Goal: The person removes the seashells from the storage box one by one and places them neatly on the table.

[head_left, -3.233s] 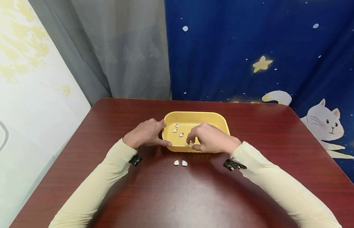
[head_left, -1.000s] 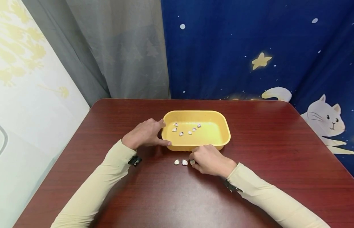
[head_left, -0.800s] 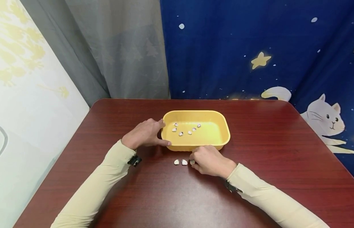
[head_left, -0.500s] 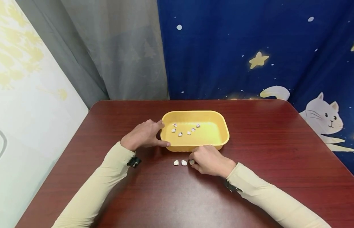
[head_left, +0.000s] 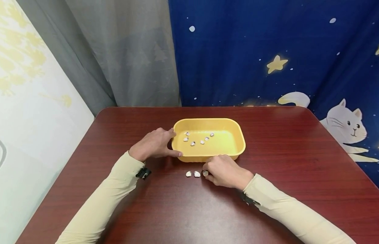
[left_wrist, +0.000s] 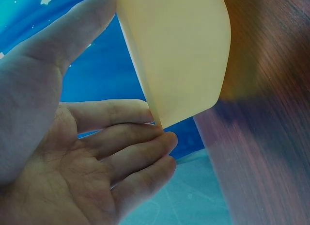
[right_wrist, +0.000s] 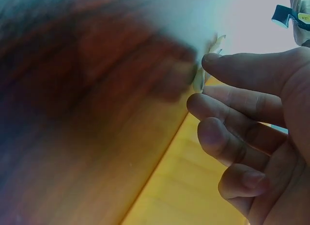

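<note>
A yellow tray (head_left: 235, 144) stands mid-table with several small white shells (head_left: 192, 143) in its left half. My left hand (head_left: 152, 144) grips the tray's left end, thumb along the near wall and fingers round the far corner; the left wrist view shows that hand (left_wrist: 97, 152) against the tray wall (left_wrist: 179, 55). Three shells lie in a row on the table before the tray. My right hand (head_left: 223, 169) rests on the table and pinches the rightmost shell (head_left: 205, 173) with thumb and forefinger. In the right wrist view the shell (right_wrist: 206, 70) sits at my curled right hand's (right_wrist: 252, 128) fingertips.
The dark red wooden table (head_left: 183, 210) has rounded corners. A grey curtain (head_left: 122, 51) and a blue cloth with stars and a cat (head_left: 348, 127) hang behind it. A pale wall panel (head_left: 30, 101) stands at the left.
About three seconds ago my right hand was over the tray pinching a shell; it now sits on the table with that shell beside the two others. Over the last second nothing moved.
</note>
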The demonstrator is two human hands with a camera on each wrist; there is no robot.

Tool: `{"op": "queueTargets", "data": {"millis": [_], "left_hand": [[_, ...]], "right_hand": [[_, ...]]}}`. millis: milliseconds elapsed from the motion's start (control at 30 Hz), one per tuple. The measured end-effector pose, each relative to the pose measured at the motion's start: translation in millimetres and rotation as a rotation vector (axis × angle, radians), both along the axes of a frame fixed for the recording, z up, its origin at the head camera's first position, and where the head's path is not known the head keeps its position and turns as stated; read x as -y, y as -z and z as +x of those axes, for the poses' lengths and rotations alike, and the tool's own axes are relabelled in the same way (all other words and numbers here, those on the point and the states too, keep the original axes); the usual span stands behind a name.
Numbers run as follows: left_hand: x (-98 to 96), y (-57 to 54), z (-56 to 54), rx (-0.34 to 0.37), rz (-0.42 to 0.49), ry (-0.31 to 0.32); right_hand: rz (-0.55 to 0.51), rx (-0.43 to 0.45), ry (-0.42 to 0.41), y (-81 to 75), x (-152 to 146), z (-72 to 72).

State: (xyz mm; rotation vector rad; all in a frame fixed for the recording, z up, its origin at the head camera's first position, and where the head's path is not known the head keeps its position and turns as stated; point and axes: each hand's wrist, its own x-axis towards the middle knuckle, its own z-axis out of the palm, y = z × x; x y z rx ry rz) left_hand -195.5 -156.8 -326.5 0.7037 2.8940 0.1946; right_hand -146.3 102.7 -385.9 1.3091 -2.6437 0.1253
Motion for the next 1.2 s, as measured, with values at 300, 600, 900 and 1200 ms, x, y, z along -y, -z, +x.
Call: {"op": "queueTargets", "data": {"millis": [300,600,900,1200], "left_hand": [[-0.2,0.4,-0.1,0.007,0.006,-0.009],[1.9,1.0,0.5,-0.006,0.027,-0.005],[0.6,0.9,1.2,-0.006,0.02,-0.004],[0.2,0.3,0.0,0.0,0.001,-0.01]], "right_hand": [[-0.004,-0.012,-0.021,-6.5,-2.5,0.4],[0.006,0.01,-0.077,-29.0,-2.5,1.5],[0.036,0.068,-0.16,-49.0,-9.3,-3.4],[0.052,0.126,-0.19,-62.1,-14.6,-17.1]]}}
